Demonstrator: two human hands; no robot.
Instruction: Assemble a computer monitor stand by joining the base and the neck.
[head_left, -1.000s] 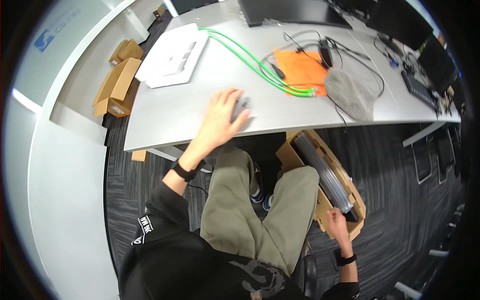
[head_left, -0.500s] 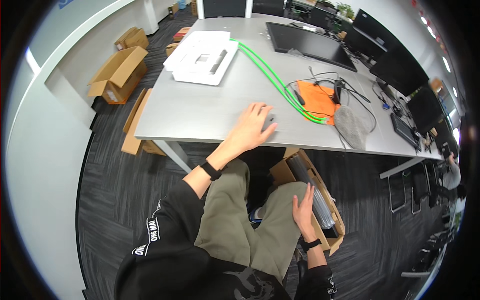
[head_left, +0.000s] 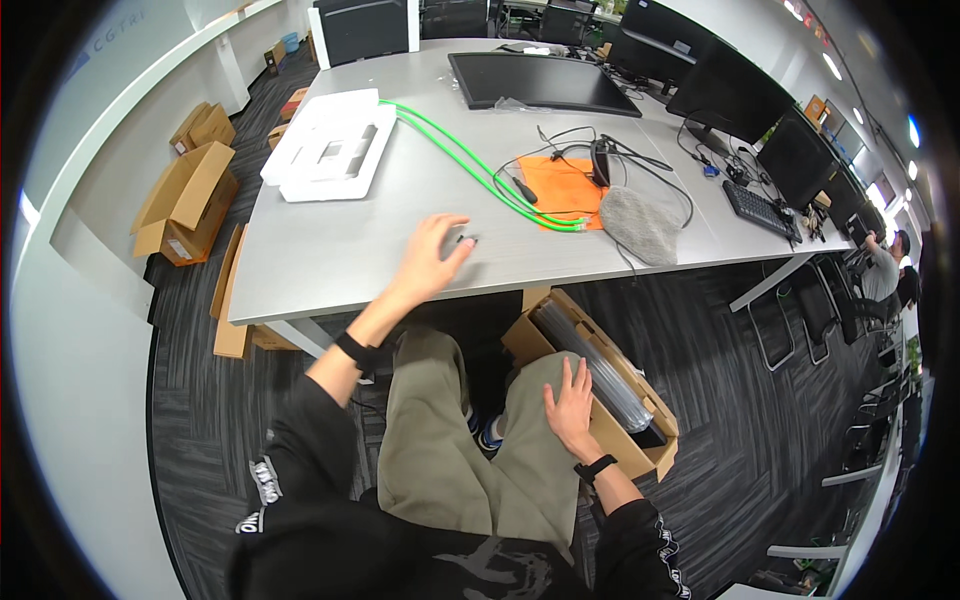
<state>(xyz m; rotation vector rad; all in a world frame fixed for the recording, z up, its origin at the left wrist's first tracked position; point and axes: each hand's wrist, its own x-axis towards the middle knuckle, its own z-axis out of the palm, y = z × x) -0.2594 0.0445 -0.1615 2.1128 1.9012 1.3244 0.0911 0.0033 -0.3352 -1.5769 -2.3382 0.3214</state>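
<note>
Dark carpet underlies an open carton holding plastic-wrapped contents, both hands spread.

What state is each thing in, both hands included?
left hand: fingers curled at a small dark object, grip unclear
right hand: fingers spread, resting on the thigh
long box: open, plastic-covered items inside
floor carton: flaps open
black monitor: lying flat
green cables: near ends unplugged
orange sheet: flat, partly covered

From afar I'm seeing the left hand hovering over the desk by a small black thing; the right hand is resting on the right knee, near an open box.
</note>
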